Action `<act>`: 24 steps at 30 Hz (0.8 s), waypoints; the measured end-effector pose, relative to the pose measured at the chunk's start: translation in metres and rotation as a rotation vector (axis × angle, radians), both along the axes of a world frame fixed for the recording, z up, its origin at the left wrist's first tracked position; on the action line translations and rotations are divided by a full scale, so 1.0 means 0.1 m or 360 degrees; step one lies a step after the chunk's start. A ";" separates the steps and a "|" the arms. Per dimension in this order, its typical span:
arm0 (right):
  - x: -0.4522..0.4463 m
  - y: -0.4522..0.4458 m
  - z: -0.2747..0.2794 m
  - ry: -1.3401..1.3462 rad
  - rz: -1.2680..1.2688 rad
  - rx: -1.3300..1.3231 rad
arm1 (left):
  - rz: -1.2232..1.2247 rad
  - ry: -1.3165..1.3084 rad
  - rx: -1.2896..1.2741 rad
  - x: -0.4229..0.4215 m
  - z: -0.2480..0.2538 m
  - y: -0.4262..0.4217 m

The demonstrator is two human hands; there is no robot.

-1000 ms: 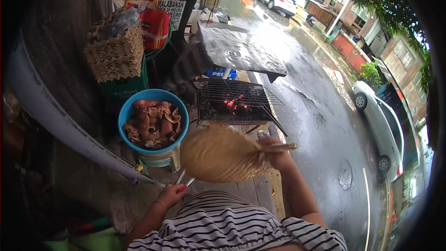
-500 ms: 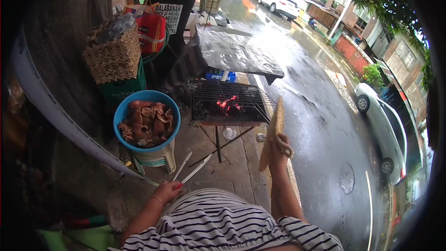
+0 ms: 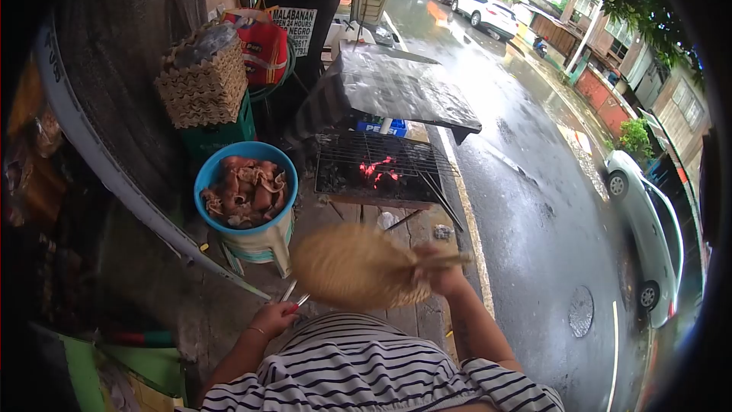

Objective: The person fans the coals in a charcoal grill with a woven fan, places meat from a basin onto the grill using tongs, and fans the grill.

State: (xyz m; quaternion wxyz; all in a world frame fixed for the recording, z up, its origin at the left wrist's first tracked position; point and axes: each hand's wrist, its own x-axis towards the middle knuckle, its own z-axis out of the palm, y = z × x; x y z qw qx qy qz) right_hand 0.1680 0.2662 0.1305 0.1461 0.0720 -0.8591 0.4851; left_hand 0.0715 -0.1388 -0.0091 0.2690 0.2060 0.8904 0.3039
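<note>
A woven fan (image 3: 351, 265), blurred by motion, lies across the space before my body, its handle in my right hand (image 3: 442, 271). My left hand (image 3: 272, 319) is closed on metal tongs (image 3: 302, 300) with red on the handle; the fan hides their far part. Beyond the fan stands a charcoal grill (image 3: 381, 170) with a wire grate over dark coals, some glowing red. To its left, a blue basin (image 3: 287, 206) of raw-looking meat pieces (image 3: 245, 189) rests on a pale stool (image 3: 263, 248).
Behind the grill is a table with a shiny dark cover (image 3: 404, 88). Egg trays (image 3: 202, 85) sit on a green crate (image 3: 229, 131) at the left, beside a red bag (image 3: 264, 53). A curved pale rail (image 3: 114, 172) runs along the left. A car (image 3: 648, 236) stands across the wet road.
The fan swung from broadside before me to edge-on at the right, and now is back in front, over the tongs' far part. My left hand keeps the tongs low. The camera view has shifted slightly.
</note>
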 end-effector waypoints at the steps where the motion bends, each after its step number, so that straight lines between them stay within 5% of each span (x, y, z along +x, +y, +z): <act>1: 0.00 0.00 -0.06 -0.0259 -0.0503 -0.0456 | -0.0008 -0.0004 -0.0013 0.04 0.03 0.00; 4: -0.19 0.34 -0.50 0.0035 -0.1040 -0.0906 | 0.0012 0.0001 -0.0030 0.09 0.09 0.01; 7: 0.07 -0.11 0.01 -0.0551 -0.0405 -0.0363 | -0.0025 0.0141 -0.0019 0.13 -0.06 -0.06; 8: 0.10 -0.07 -0.13 -0.0113 0.0129 -0.0239 | -0.0058 0.0170 -0.0006 0.13 -0.11 -0.08; 10: 0.06 0.00 -0.28 -0.0541 -0.0309 -0.0547 | -0.0036 0.0101 -0.0038 0.12 -0.03 -0.03; 13: -0.15 0.09 -0.27 0.0151 -0.1054 -0.0597 | 0.0002 0.0017 -0.0104 0.17 -0.01 0.01; 16: 0.03 -0.06 -0.17 -0.0345 -0.0533 -0.0450 | -0.0008 0.0106 -0.0100 0.19 -0.01 0.00; 17: 0.13 -0.17 -0.03 -0.0132 -0.0039 -0.0112 | -0.0024 0.0149 -0.0059 0.19 -0.04 -0.01; 20: 0.09 0.01 -0.12 -0.0489 -0.0303 -0.0568 | -0.0039 0.0070 -0.0116 0.19 -0.06 -0.01; 21: 0.00 0.09 -0.19 -0.0088 -0.0584 -0.0606 | -0.0035 0.0014 -0.0160 0.18 0.00 0.02; 24: -0.13 0.00 -0.12 0.0153 -0.1319 -0.0656 | 0.0058 0.0033 -0.0204 0.22 0.20 0.08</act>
